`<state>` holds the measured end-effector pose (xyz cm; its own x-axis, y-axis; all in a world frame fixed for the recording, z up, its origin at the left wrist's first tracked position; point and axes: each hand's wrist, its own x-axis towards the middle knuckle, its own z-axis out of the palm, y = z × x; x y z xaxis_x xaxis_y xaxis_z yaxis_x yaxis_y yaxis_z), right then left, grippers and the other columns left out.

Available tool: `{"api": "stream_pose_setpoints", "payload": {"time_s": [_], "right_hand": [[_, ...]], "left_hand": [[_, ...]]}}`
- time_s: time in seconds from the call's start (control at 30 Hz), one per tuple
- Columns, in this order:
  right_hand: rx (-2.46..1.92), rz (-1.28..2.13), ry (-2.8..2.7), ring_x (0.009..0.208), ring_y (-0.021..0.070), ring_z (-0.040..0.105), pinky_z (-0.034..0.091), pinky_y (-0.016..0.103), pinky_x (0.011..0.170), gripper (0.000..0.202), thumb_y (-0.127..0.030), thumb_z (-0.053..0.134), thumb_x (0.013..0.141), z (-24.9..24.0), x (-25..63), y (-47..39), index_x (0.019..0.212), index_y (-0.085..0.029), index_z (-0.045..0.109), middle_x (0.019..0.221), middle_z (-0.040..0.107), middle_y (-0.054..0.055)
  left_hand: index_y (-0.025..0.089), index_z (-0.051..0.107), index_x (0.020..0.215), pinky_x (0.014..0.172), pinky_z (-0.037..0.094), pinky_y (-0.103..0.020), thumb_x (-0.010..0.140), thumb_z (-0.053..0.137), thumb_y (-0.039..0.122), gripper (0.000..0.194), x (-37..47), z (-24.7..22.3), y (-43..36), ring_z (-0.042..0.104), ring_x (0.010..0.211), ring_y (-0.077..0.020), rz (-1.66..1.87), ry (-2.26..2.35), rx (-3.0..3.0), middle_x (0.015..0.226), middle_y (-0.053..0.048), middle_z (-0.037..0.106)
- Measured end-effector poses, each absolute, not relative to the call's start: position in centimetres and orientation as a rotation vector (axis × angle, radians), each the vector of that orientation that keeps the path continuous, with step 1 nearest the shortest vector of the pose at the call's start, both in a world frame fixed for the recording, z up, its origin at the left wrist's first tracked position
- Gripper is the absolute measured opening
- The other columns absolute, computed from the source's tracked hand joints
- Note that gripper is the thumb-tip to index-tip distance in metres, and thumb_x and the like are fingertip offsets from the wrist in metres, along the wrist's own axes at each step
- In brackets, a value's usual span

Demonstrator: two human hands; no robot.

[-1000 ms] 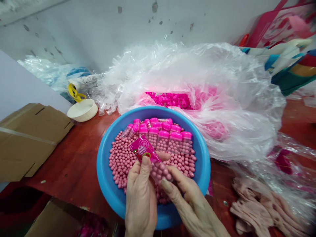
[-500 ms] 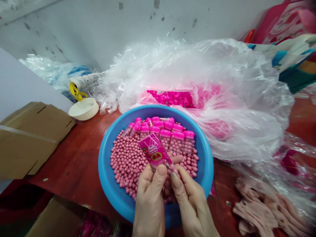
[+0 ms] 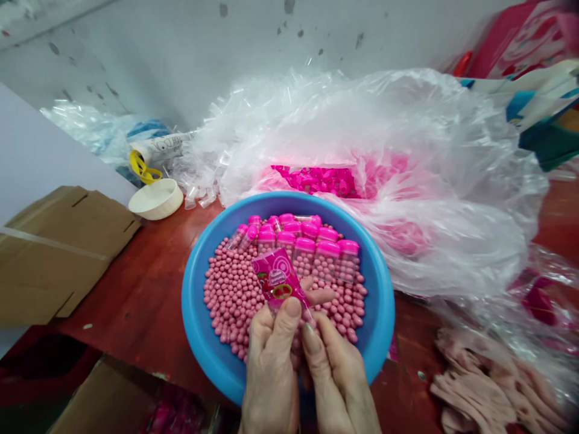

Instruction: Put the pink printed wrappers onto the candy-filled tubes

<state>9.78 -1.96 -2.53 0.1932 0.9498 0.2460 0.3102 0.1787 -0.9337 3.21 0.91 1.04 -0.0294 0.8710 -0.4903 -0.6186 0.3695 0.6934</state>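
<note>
A glossy pink printed wrapper (image 3: 277, 278) with a fruit picture slants up from my fingers over the blue basin (image 3: 195, 301). My left hand (image 3: 271, 371) pinches it between thumb and fingers. Close beside, my right hand (image 3: 337, 374) is closed at the wrapper's lower end, thumb against the fingers; what lies between them there is mostly hidden. Small pink balls (image 3: 233, 292) fill much of the basin. Several clear containers with bright pink caps (image 3: 326, 248) lie on the balls behind the wrapper, with balls visible inside them.
Behind the basin spreads a large clear plastic bag (image 3: 452, 163) with pink caps (image 3: 321, 181) showing in its opening. To the left are a white round dish (image 3: 156, 200), yellow tape (image 3: 145, 169) and a cardboard box (image 3: 67, 247). A pinkish cloth (image 3: 479, 386) lies at right.
Both hands and the wrapper have shifted slightly left relative to the basin. The right hand's grip at the wrapper's lower end has moved a little; the view has shifted slightly.
</note>
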Motion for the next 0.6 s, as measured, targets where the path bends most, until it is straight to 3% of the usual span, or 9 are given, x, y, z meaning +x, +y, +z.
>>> {"api": "stream_pose_setpoints", "payload": {"time_s": [0.1,0.2,0.33,0.47,0.6], "right_hand": [[-1.307,0.792,-1.318,0.06,0.0189,0.069,0.052,0.023,0.05,0.032,-0.035,0.038,0.097,-2.0,9.6,-1.8,0.116,-0.023,0.061,0.08,0.074,0.005],[-1.357,0.784,-1.275,0.064,0.0177,0.068,0.053,0.023,0.058,0.03,-0.034,0.039,0.097,-1.7,9.6,-1.6,0.114,-0.023,0.061,0.082,0.074,0.004],[-1.296,1.035,-1.217,0.054,0.0139,0.062,0.048,0.021,0.052,0.028,-0.039,0.045,0.094,-0.8,10.1,-1.1,0.079,-0.023,0.063,0.061,0.065,-0.001],[-1.182,1.409,-1.119,0.041,0.0095,0.049,0.039,0.018,0.04,0.035,-0.041,0.044,0.094,-0.3,10.3,-1.0,0.066,-0.021,0.052,0.05,0.052,-0.005],[-1.313,1.269,-1.192,0.047,0.0128,0.057,0.042,0.018,0.038,0.036,-0.044,0.04,0.095,-1.1,9.6,-2.3,0.073,-0.023,0.059,0.053,0.058,-0.002]], "left_hand": [[0.018,0.076,0.092,0.076,0.05,-0.03,0.08,0.065,0.034,0.023,3.2,0.6,0.5,0.067,0.077,-0.0198,1.207,1.048,0.311,0.088,-0.008,0.076],[0.018,0.076,0.093,0.083,0.049,-0.031,0.08,0.065,0.034,0.023,2.8,0.3,0.0,0.066,0.09,-0.0225,1.205,1.043,0.284,0.093,-0.009,0.076],[0.018,0.076,0.093,0.079,0.052,-0.035,0.078,0.065,0.044,0.032,1.6,1.0,-0.1,0.065,0.093,-0.026,1.27,1.049,0.277,0.096,-0.012,0.075],[0.018,0.075,0.092,0.067,0.055,-0.033,0.07,0.072,0.046,0.035,0.6,1.9,0.2,0.068,0.08,-0.0261,1.267,1.07,0.346,0.087,-0.01,0.075],[0.017,0.075,0.085,0.05,0.051,-0.026,0.074,0.069,0.044,0.03,0.9,1.6,0.3,0.06,0.048,-0.0141,1.275,1.115,0.378,0.076,-0.007,0.075]]}}
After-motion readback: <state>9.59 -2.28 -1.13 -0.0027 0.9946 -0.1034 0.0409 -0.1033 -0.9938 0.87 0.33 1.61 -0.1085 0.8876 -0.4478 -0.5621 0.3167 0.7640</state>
